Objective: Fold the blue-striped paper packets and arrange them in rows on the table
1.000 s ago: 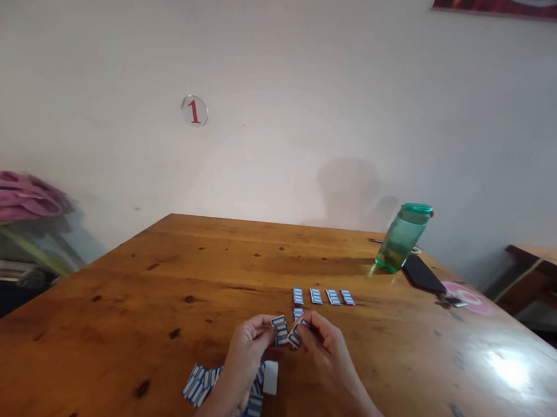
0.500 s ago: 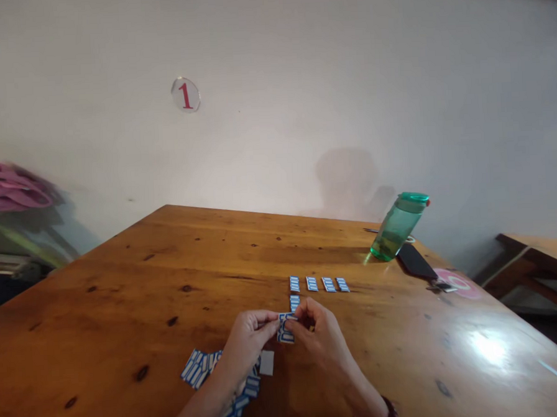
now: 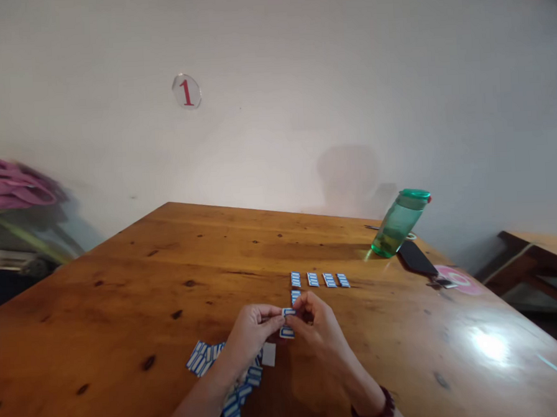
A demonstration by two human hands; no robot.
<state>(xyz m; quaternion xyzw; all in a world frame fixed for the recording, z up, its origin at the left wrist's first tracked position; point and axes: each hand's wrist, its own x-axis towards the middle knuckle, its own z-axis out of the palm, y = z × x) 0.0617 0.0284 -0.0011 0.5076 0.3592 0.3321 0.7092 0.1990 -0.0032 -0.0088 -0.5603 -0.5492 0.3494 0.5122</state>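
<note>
My left hand (image 3: 251,334) and my right hand (image 3: 321,326) meet over the near middle of the table. Both pinch a small blue-and-white card (image 3: 287,333) between thumb and fingers, and the fingertips cover part of it. Just beyond the fingers lies another such card (image 3: 295,296), partly hidden by my right hand. Farther off, several blue-and-white cards (image 3: 313,279) form a row. Under and around my left forearm spreads a loose heap of the same cards (image 3: 202,357), partly covered by the arm. A plain white square (image 3: 269,354) rests at the heap's right side.
On the right of the wooden table (image 3: 124,291) a green bottle (image 3: 397,225) stands, appearing tilted. Beside it lie a black phone (image 3: 416,258), keys (image 3: 442,283) and a pink disc (image 3: 464,279). A white wall (image 3: 265,141) rises behind the table.
The view has shifted slightly. Both hands still pinch the card, with the fingers covering a little more of its middle. The row and the heap lie as before.
</note>
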